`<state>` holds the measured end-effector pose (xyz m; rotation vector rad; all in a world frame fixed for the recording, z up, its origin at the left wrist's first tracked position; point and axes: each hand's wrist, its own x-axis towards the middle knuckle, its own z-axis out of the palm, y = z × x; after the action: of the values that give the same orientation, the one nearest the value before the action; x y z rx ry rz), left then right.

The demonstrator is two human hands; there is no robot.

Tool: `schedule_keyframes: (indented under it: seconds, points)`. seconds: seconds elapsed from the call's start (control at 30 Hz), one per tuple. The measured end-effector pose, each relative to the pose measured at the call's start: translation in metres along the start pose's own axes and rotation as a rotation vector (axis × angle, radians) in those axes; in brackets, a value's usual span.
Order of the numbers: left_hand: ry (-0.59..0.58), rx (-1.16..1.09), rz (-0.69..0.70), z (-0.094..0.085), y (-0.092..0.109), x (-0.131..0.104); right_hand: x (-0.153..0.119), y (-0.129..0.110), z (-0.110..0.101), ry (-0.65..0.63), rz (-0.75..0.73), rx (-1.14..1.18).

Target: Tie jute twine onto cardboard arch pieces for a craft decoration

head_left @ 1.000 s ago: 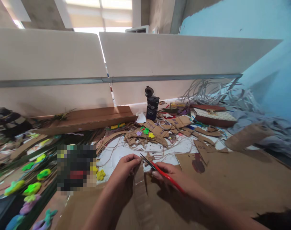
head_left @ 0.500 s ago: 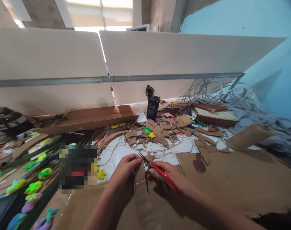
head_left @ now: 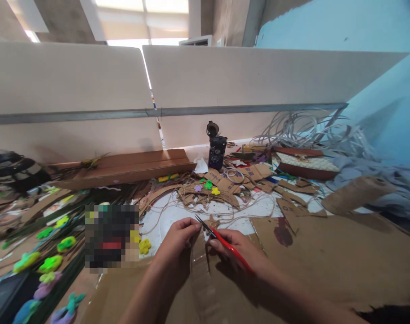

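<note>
My right hand (head_left: 237, 247) is closed around red-handled scissors (head_left: 229, 247), whose dark, narrow blades stand slightly apart and point up and left. The blade tips lie close to the fingertips of my left hand (head_left: 182, 238). With thumb and finger pinched, that hand grips the far end of a curved cardboard strip (head_left: 201, 265). Creases and shiny tape run along the strip, which extends toward me over a large cardboard sheet (head_left: 326, 261). Just beyond my hands lies a curved cardboard piece wound with twine (head_left: 208, 197), bearing small purple, green and yellow flowers.
A black flip-lid container (head_left: 217, 152) stands at the back. On the right are a handbag (head_left: 304, 164), a brown roll (head_left: 355, 194) and coiled clear tubing (head_left: 292, 128). Fuzzy flowers (head_left: 50, 264) and a pixelated dark object (head_left: 112, 236) lie left. White panels (head_left: 259, 76) close off the back.
The view has shifted very slightly, so the surroundings sit a little farther right. Both hands, the scissors and the cardboard strip keep almost the same position.
</note>
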<state>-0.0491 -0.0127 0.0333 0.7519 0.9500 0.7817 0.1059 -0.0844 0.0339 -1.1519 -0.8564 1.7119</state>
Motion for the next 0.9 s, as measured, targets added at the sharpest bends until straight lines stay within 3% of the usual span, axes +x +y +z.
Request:
schedule_keyframes:
  seconds: [0.3, 0.43, 0.53, 0.67, 0.8, 0.9]
  points:
    - [-0.009, 0.009, -0.001, -0.004, -0.001, 0.004, 0.003, 0.011, -0.005, 0.036, -0.028, -0.044]
    - [0.006, -0.004, -0.005, -0.005, 0.000, 0.004, 0.003, 0.007, -0.019, 0.019, -0.010, -0.114]
    - [0.032, 0.011, -0.007, -0.008, 0.002, 0.006, -0.005, -0.008, -0.048, 0.071, -0.042, -0.322]
    - [0.030, 0.097, 0.022, -0.015, 0.005, 0.013, -0.033, -0.029, -0.106, 0.224, -0.155, -0.712]
    - [0.023, 0.117, 0.032, -0.018, 0.006, 0.015, -0.066, -0.031, -0.162, 0.468, -0.139, -1.113]
    - [0.020, 0.079, 0.027, -0.017, 0.006, 0.012, -0.083, -0.027, -0.185, 0.558, -0.140, -1.481]
